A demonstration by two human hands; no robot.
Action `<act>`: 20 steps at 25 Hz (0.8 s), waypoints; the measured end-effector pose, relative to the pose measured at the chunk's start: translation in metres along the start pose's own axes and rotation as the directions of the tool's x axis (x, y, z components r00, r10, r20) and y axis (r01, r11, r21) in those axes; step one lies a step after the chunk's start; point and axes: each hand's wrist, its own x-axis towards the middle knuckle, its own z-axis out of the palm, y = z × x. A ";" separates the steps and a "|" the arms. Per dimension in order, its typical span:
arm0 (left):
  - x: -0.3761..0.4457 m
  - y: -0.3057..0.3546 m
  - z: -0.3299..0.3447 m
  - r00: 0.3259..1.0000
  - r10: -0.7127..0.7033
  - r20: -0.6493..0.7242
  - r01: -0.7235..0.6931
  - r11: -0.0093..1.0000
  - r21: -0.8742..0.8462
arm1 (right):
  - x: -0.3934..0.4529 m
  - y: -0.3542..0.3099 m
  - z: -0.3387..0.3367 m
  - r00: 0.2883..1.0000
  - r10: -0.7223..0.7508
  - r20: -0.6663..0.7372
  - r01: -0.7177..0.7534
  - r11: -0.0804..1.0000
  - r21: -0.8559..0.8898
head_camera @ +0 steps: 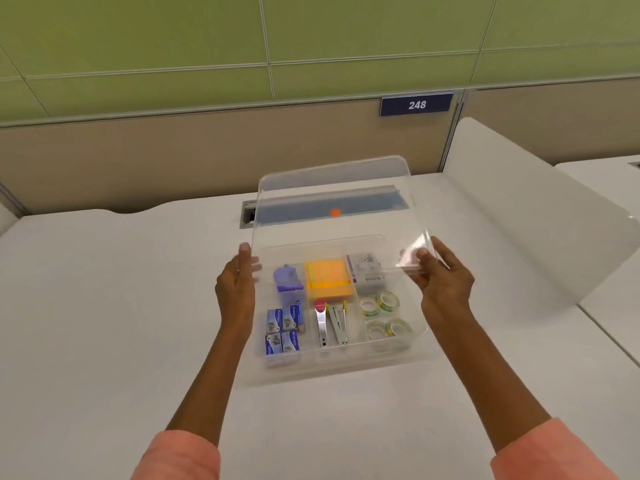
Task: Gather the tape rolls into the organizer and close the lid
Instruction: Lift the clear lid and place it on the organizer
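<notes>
Four tape rolls [384, 315] sit at the organizer's [332, 370] 4 o'clock. Left grip [239, 282] and right grip [440, 277] clamp the lid [332, 199], tilted above. White counter [104, 289], green wall [173, 46].

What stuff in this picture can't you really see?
- Head view: the print on the grey packet is too small and lies behind the clear lid.
- The labels on the small blue boxes are blurred.
- The desk slot is partly hidden by the lid.
- The left hand and right hand fingers fade behind the plastic.
- The tape rolls overlap, so their count is unsure.
</notes>
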 end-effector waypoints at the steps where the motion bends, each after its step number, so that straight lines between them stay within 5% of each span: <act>1: -0.001 -0.005 -0.005 1.000 -0.029 0.001 0.029 1.000 0.002 | -0.003 0.010 -0.003 0.999 0.036 -0.005 -0.037 0.999 -0.013; 7: -0.018 -0.042 -0.020 0.991 -0.075 -0.111 0.095 0.976 0.195 | -0.007 0.040 -0.016 0.996 0.021 -0.089 -0.049 0.944 -0.325; 16: -0.045 -0.063 -0.039 0.974 -0.203 -0.101 0.216 0.967 0.136 | -0.012 0.057 -0.039 0.975 -0.209 -0.079 0.066 0.610 -0.790; 20: -0.059 -0.067 -0.044 0.960 -0.276 -0.037 0.276 0.961 0.001 | -0.017 0.058 -0.056 0.983 -0.156 -0.093 0.048 0.713 -0.700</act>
